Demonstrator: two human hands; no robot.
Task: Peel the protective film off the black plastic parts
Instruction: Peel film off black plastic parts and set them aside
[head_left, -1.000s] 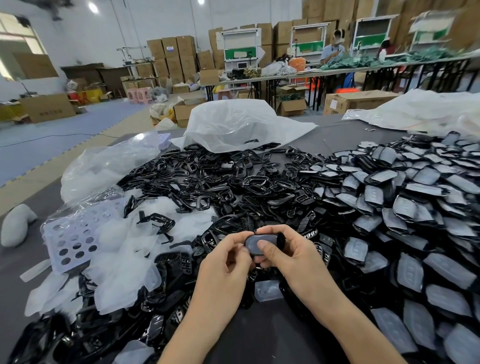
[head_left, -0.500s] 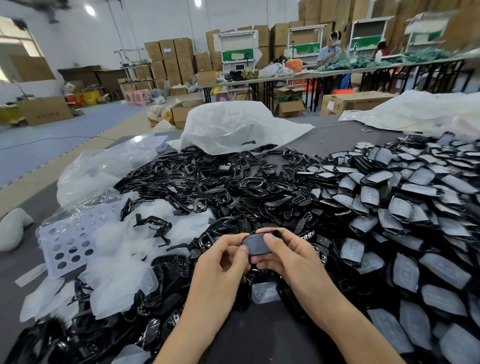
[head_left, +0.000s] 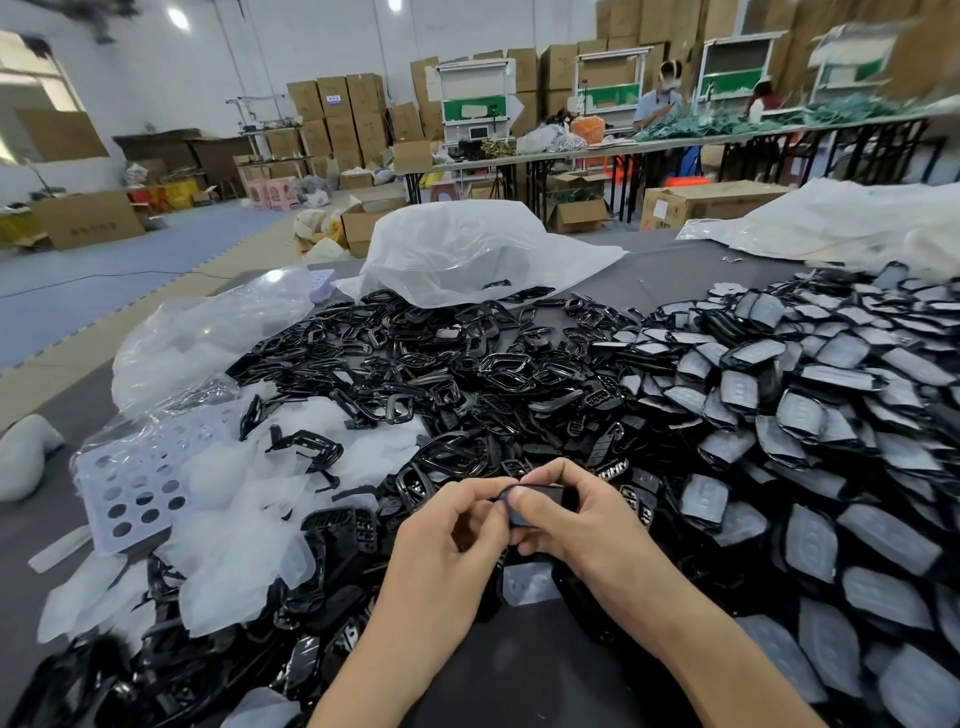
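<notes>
We hold one black plastic part (head_left: 540, 500) between both hands.
Our right hand (head_left: 589, 525) grips it, thumb on top; our left hand (head_left: 447, 540) seems to pinch its left end, though blur hides the contact. It sits just above the dark table (head_left: 519, 686).

A dark grey surface (head_left: 670, 270) fills the lower frame. At upper centre a crumpled white plastic bag (head_left: 467, 249) lies on it, with a clear bag (head_left: 208, 332) to its left and a white perforated tray (head_left: 130, 483) at mid left. A pale plastic sheet (head_left: 831, 223) sits at upper right. Beyond, stacked cardboard boxes (head_left: 337, 114) line the wall, pink stools (head_left: 275, 192) stand by a blue floor mat (head_left: 104, 291), and a person (head_left: 660, 98) works at a long table (head_left: 727, 137)
</notes>
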